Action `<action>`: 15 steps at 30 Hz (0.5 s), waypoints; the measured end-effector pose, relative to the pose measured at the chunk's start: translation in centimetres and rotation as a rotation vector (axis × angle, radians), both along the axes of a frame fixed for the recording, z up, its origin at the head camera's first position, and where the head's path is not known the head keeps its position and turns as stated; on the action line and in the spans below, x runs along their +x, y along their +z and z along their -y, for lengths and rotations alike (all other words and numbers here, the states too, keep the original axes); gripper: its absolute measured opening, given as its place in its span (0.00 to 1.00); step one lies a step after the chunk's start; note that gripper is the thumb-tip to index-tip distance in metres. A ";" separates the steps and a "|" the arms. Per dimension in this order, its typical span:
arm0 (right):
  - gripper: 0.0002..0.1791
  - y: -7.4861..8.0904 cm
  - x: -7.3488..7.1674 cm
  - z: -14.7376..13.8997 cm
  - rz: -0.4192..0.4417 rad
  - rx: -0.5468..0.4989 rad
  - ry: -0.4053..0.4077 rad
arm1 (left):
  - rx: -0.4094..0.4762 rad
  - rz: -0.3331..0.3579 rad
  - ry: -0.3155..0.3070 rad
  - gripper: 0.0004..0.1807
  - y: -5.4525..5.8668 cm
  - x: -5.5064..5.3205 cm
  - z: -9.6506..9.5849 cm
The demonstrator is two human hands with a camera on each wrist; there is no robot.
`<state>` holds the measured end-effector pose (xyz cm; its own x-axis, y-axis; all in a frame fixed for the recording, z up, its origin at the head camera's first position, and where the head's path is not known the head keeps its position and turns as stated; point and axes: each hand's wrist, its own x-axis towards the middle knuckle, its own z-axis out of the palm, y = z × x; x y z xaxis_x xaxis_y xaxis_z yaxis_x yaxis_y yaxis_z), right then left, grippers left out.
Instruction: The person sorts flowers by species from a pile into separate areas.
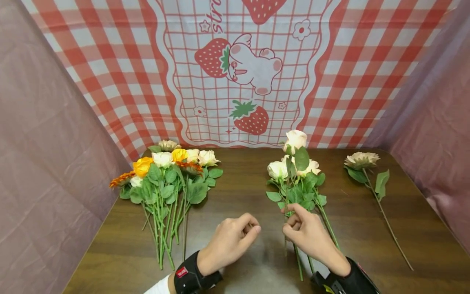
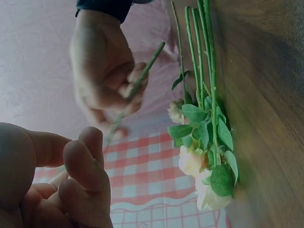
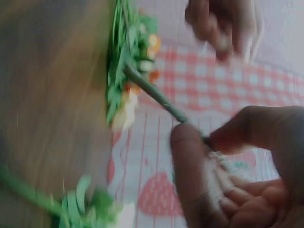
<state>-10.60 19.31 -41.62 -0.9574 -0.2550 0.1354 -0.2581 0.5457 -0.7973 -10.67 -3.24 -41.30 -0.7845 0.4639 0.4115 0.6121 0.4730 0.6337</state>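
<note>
My right hand [image 1: 310, 234] pinches the stem of a pale pink rose [image 1: 295, 141] between thumb and fingers. In the head view the bloom stands upright, above other pale roses [image 1: 278, 170] lying on the table. The green stem [image 2: 152, 64] slants through the right hand in the left wrist view. Its bare end [image 3: 152, 90] sticks out past the fingertips in the right wrist view. To the left, my left hand [image 1: 229, 241] hovers over the table with loosely curled fingers and nothing visible in them. The right wrist view shows it blurred.
A bunch of orange, yellow and white flowers [image 1: 161, 183] lies on the left of the brown table [image 1: 242, 196]. One beige flower [image 1: 362, 161] with a long stem lies far right. Behind hangs a red-checked strawberry cloth [image 1: 253, 118]; pinkish curtains [image 1: 47, 143] flank the table.
</note>
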 end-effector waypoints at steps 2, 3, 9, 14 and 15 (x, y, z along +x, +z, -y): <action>0.16 0.0 -0.8 -0.9 0.080 0.086 -0.062 | -0.006 -0.009 0.009 0.03 0.1 0.0 0.0; 0.15 -0.1 -1.1 -1.3 0.121 0.117 -0.076 | -0.011 -0.010 0.011 0.03 0.1 0.0 0.1; 0.09 -1.0 -2.6 -2.9 0.220 0.278 -0.096 | -0.041 -0.011 0.017 0.05 0.2 -0.1 0.2; 0.12 -1.9 -2.8 -3.0 0.233 0.329 -0.090 | -0.078 -0.034 0.055 0.04 0.5 -0.4 0.6; 0.15 -2.0 -2.8 -3.0 0.234 0.333 -0.091 | -0.089 -0.035 0.061 0.04 0.6 -0.5 0.7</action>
<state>-13.39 22.30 -43.64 -0.9733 -0.1609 -0.1637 -0.0299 0.7959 -0.6047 -11.15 -3.93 -40.69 -0.7982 0.4519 0.3984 0.6016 0.5633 0.5663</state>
